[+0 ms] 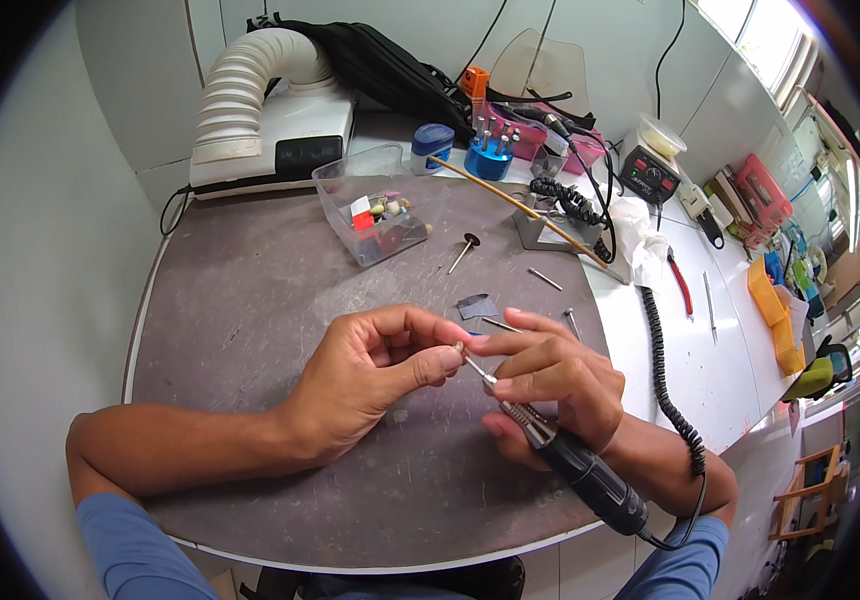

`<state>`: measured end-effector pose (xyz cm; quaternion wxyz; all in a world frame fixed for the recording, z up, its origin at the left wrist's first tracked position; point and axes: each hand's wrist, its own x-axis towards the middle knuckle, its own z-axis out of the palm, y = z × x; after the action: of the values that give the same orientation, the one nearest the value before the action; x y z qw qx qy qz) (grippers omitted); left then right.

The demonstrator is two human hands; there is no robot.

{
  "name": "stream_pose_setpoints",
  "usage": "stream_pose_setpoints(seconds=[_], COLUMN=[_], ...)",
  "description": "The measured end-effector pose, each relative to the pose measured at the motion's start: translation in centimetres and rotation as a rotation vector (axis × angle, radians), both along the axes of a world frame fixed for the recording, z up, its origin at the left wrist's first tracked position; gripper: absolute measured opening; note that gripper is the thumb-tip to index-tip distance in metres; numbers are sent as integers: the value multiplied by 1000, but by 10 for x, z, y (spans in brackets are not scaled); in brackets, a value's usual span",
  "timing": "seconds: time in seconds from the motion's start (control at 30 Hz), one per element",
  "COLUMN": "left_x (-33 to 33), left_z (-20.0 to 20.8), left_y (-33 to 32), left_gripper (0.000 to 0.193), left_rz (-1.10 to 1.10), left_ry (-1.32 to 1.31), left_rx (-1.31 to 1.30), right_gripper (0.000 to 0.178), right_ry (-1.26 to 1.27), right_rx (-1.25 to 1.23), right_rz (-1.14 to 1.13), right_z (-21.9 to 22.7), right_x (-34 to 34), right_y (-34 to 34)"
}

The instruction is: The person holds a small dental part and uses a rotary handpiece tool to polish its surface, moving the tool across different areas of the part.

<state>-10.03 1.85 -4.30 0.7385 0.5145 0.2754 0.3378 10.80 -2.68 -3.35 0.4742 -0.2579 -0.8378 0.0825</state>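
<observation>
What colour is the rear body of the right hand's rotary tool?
The tool's cylindrical rear body is black, clearest in the head view.

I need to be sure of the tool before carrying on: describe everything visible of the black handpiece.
The handpiece is slim and rounded, with a black, plastic-looking body, a ribbed, metallic-looking silver collar and a thin bright shaft. It slants at the near right of the brown tabletop, pointing toward the left hand. The right hand grips its front part. A coiled black cord runs from its rear. Whether it spins cannot be told.
</observation>
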Motion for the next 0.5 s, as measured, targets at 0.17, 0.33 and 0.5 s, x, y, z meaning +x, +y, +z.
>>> stream_pose_setpoints(seconds=[0.17,0.33,0.5], left_x=[0,0,-1], left_z=[3,4,3], left_y=[-1,0,0], left_gripper=[17,17,17], left_rz=[-62,-81,-80], left_ry=[7,0,-17], left_rx=[-48,-87,-100], right_gripper=[23,23,24], right_ry=[16,22,5], right_rx=[39,10,-11], right_rz=[-59,-46,-19], right_z=[-3,-5,-5], right_x=[3,2,2], right_y=[7,7,6])
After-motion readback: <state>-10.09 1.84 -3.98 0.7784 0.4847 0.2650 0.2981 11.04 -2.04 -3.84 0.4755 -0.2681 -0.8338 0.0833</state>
